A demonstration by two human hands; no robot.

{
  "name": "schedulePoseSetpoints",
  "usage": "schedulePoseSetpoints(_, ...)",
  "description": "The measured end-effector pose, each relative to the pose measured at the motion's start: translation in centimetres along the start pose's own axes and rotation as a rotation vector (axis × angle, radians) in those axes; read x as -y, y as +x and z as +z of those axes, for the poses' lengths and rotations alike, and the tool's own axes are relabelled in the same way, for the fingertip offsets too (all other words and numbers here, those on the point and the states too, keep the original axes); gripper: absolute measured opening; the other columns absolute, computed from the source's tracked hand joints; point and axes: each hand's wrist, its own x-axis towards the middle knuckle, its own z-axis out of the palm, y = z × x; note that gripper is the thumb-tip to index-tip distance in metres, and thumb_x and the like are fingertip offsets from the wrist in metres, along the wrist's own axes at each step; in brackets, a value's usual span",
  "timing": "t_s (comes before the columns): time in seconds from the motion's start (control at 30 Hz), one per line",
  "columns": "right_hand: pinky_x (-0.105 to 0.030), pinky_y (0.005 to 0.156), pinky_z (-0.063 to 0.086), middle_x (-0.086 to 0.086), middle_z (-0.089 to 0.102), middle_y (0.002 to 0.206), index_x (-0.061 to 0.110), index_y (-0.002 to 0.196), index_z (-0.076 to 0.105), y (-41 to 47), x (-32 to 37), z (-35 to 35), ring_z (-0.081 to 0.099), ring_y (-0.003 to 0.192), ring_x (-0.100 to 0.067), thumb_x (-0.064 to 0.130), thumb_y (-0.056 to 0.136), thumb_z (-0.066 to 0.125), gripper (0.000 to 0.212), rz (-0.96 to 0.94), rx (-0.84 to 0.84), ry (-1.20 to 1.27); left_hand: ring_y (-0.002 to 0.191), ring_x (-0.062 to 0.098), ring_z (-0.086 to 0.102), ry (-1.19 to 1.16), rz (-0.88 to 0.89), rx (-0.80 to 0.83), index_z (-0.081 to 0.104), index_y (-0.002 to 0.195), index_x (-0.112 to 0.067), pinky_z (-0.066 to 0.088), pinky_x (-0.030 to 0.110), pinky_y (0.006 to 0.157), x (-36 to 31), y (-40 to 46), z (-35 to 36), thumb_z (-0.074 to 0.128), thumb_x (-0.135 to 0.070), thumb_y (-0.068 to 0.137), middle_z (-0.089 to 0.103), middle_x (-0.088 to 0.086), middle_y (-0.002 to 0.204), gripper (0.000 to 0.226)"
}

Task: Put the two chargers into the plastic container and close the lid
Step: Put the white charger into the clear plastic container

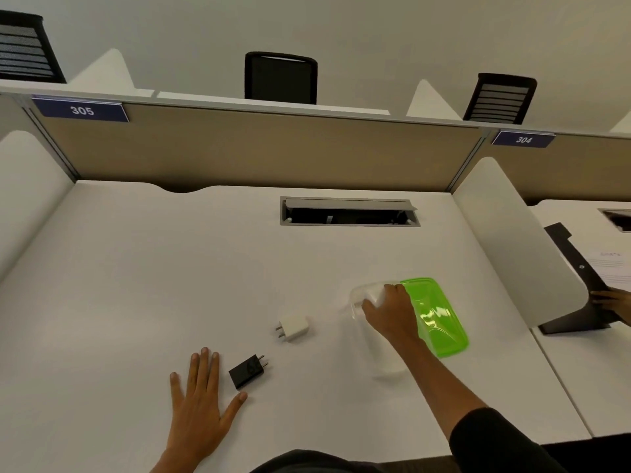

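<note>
A white charger (pixel 294 328) lies on the white desk (pixel 170 268), prongs pointing left. A black charger (pixel 247 371) lies nearer to me, prongs pointing up-right. My left hand (pixel 198 401) rests flat on the desk with fingers spread, just left of the black charger, its thumb tip close below it. My right hand (pixel 391 312) grips the far rim of a clear plastic container (pixel 362 295). The translucent green lid (pixel 435 317) sits to the container's right, partly behind my hand; whether it is attached or loose is unclear.
A recessed cable hatch (pixel 350 213) is open at the back of the desk. Beige partition panels and white side dividers (pixel 512 240) enclose the desk. Beyond the right divider, another person's hand (pixel 611 300) holds a black clipboard (pixel 573 278). Black chairs stand behind the partition.
</note>
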Motion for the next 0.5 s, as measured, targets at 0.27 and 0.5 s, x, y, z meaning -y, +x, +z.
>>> schedulePoseSetpoints(0.27, -0.042, 0.095, 0.051, -0.014, 0.060, 0.121, 0.004, 0.120, 0.063, 0.5, -1.5, 2.6, 0.061, 0.115, -0.036, 0.058, 0.082, 0.067, 0.066, 0.112, 0.210, -0.042, 0.168, 0.031, 0.006, 0.007, -0.012, 0.021, 0.008, 0.171, -0.013, 0.019, 0.070, 0.128, 0.1, 0.1, 0.1, 0.026, -0.084, 0.094, 0.001, 0.009, 0.182, 0.106)
schedulePoseSetpoints(0.5, -0.039, 0.089, 0.053, -0.011, 0.062, 0.113, 0.006, 0.111, 0.066, 0.2, -1.3, 3.3, 0.065, 0.105, -0.033, 0.063, 0.080, 0.068, 0.064, 0.072, 0.230, -0.012, 0.168, 0.029, 0.001, -0.001, -0.032, 0.029, 0.003, 0.171, -0.015, 0.017, 0.070, 0.128, 0.1, 0.2, 0.3, 0.027, -0.083, 0.094, -0.005, 0.006, 0.182, 0.106)
